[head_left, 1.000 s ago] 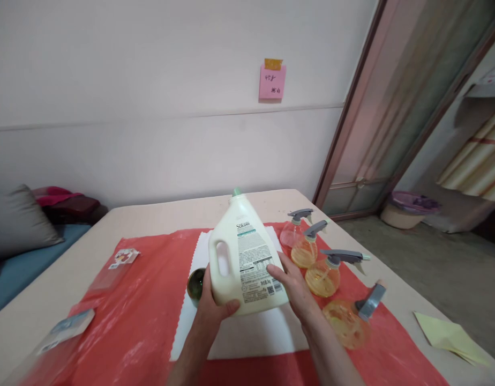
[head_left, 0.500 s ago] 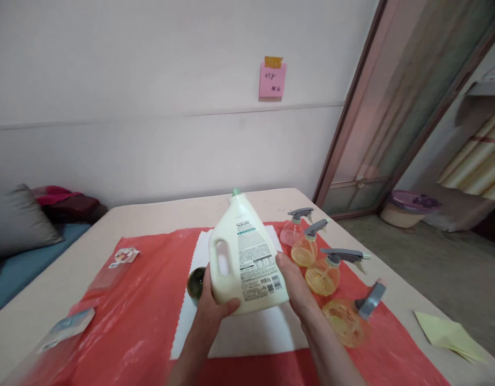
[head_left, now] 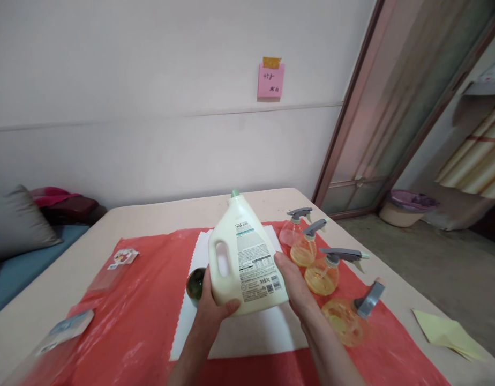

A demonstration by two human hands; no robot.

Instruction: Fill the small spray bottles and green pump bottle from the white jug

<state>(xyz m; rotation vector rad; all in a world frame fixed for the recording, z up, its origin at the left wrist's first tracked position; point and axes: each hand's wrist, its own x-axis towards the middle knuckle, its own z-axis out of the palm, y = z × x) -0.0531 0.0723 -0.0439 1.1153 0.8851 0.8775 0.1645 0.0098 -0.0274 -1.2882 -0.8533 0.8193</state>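
A large pale detergent jug (head_left: 247, 257) with a green cap and a printed back label is held up between both hands, tilted slightly to the left. My left hand (head_left: 217, 303) grips its lower left corner below the moulded handle, thumb across the front. Against the lower right side presses my right hand (head_left: 291, 281), its fingers mostly hidden behind the jug. A dark green round bowl (head_left: 195, 284) sits just left of my left hand, on a white sheet (head_left: 255, 338). To the right stand several spray bottles (head_left: 322, 276) with grey trigger heads and yellowish liquid.
Red plastic sheeting (head_left: 147, 300) covers much of the pale table (head_left: 159, 213). Clear packages (head_left: 119, 265) lie at the left, yellow paper (head_left: 448, 332) at the right edge. A pink note (head_left: 270, 81) is taped to the wall. Beyond the table is a lined bin (head_left: 406, 210).
The view has shifted very slightly. Both hands keep the jug in nearly the same position and tilt.
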